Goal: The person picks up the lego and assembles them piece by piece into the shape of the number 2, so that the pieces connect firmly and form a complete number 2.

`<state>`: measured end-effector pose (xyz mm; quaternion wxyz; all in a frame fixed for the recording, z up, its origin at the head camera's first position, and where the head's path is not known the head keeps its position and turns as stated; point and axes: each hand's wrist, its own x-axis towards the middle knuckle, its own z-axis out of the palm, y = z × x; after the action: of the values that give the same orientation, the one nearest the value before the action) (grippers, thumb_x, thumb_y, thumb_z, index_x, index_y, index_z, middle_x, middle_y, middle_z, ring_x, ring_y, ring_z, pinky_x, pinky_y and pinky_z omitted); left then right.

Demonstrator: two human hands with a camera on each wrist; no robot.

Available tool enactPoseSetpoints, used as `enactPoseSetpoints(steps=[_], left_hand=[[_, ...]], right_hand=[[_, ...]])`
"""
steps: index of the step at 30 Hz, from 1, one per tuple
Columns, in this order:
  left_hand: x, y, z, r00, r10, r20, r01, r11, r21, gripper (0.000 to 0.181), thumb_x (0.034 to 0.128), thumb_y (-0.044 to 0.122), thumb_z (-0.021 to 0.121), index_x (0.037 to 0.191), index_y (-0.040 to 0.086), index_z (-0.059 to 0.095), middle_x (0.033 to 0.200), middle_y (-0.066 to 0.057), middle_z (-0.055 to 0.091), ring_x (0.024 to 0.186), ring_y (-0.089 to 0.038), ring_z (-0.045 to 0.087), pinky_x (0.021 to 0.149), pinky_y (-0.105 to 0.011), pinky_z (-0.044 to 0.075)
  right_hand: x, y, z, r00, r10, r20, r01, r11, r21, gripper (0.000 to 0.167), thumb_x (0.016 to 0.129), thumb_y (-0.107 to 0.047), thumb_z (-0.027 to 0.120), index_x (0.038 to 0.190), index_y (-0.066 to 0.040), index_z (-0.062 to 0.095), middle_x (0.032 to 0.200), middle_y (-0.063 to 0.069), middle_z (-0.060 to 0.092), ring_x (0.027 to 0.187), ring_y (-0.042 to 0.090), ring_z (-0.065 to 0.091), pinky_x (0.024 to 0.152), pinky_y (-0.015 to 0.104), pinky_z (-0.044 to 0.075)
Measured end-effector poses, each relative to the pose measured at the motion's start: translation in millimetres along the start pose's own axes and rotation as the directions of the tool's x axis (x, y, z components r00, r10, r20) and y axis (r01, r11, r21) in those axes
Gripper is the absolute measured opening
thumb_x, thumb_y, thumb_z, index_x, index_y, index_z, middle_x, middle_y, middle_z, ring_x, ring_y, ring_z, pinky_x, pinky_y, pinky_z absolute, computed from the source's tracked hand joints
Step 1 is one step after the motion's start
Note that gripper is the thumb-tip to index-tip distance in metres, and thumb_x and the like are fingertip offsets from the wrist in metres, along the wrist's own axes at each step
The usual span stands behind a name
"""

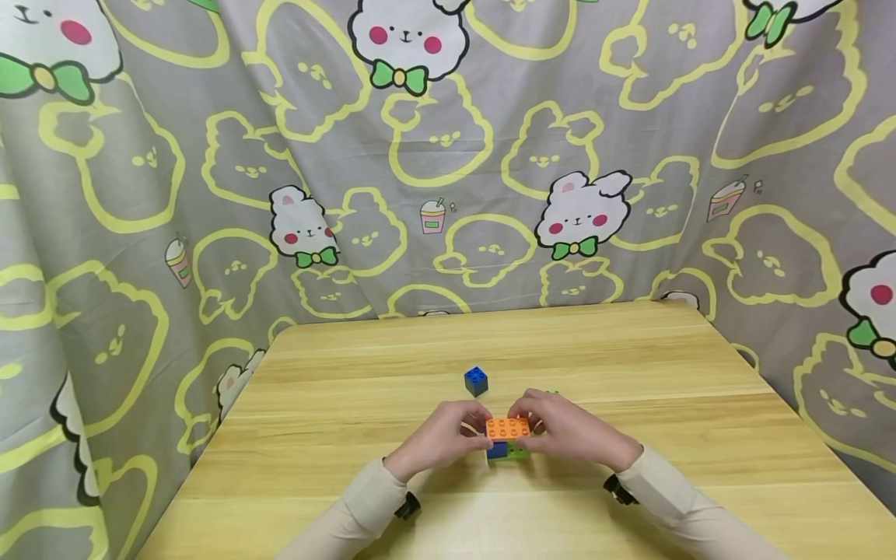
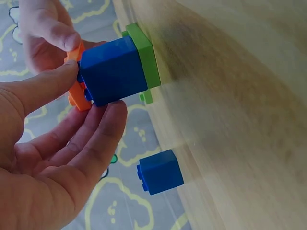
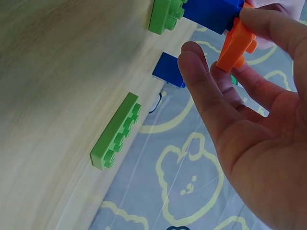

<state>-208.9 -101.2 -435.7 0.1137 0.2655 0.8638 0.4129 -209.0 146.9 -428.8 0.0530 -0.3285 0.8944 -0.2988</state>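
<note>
An orange brick [image 1: 508, 429], two studs wide, lies across the top of a blue block [image 2: 112, 69], and that block stands on a green brick [image 2: 146, 57] at the table. My left hand [image 1: 448, 432] pinches the orange brick's left end, and its lower fingers touch the blue block in the left wrist view. My right hand [image 1: 570, 432] pinches the right end between thumb and fingers. That end sticks out past the blue block in the right wrist view. Whether the orange brick is fully pressed down, I cannot tell.
Behind the hands a second blue block [image 1: 476, 381] stands alone on the wooden table [image 1: 336, 467]. Past my right hand lies a long green brick [image 3: 116, 133], mostly hidden in the head view. A patterned grey curtain [image 1: 490, 148] hangs around the table's back and sides.
</note>
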Motion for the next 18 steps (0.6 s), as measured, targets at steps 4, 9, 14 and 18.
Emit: enactPoseSetpoints(steps=[4, 9, 14, 18], left_hand=[[-1.7, 0.9, -0.5, 1.0, -0.016, -0.002, 0.016, 1.0, 0.013, 0.025, 0.0905, 0.014, 0.079, 0.113, 0.007, 0.071, 0.1, -0.002, 0.072, 0.087, -0.007, 0.068, 0.075, -0.021, 0.056], [-2.7, 2.9, -0.9, 0.999, -0.05, 0.012, 0.05, 0.999, -0.018, 0.025, 0.0923, 0.011, 0.077, 0.116, 0.005, 0.07, 0.105, -0.006, 0.073, 0.09, -0.009, 0.071, 0.075, -0.02, 0.057], [-3.0, 4.2, -0.5, 0.998, -0.068, 0.016, 0.069, 0.997, -0.035, 0.026, 0.0923, 0.009, 0.076, 0.116, 0.004, 0.069, 0.108, -0.008, 0.074, 0.093, -0.012, 0.072, 0.077, -0.02, 0.057], [-3.0, 4.0, 0.3, 0.998, -0.066, 0.018, 0.066, 0.997, -0.039, 0.026, 0.0901, 0.007, 0.078, 0.114, 0.004, 0.068, 0.106, -0.009, 0.074, 0.093, -0.013, 0.072, 0.077, -0.02, 0.057]], right_hand=[[0.2, -0.7, 1.0, 1.0, -0.001, -0.002, 0.001, 1.0, 0.004, 0.027, 0.091, -0.022, 0.078, 0.115, -0.015, 0.07, 0.104, -0.008, 0.061, 0.089, 0.006, 0.062, 0.078, 0.027, 0.057], [0.6, -1.3, 1.5, 1.0, 0.001, -0.002, 0.0, 1.0, 0.009, 0.027, 0.091, -0.021, 0.078, 0.115, -0.014, 0.07, 0.105, -0.008, 0.062, 0.089, 0.006, 0.063, 0.079, 0.027, 0.057], [0.5, -1.3, 2.3, 1.0, -0.004, -0.002, 0.004, 1.0, 0.019, 0.027, 0.091, -0.021, 0.078, 0.115, -0.014, 0.07, 0.105, -0.008, 0.062, 0.089, 0.005, 0.063, 0.079, 0.027, 0.057], [0.9, -1.2, 3.2, 1.0, 0.0, 0.0, 0.0, 1.0, 0.024, 0.027, 0.09, -0.021, 0.078, 0.115, -0.014, 0.07, 0.104, -0.008, 0.061, 0.088, 0.005, 0.063, 0.078, 0.027, 0.057]])
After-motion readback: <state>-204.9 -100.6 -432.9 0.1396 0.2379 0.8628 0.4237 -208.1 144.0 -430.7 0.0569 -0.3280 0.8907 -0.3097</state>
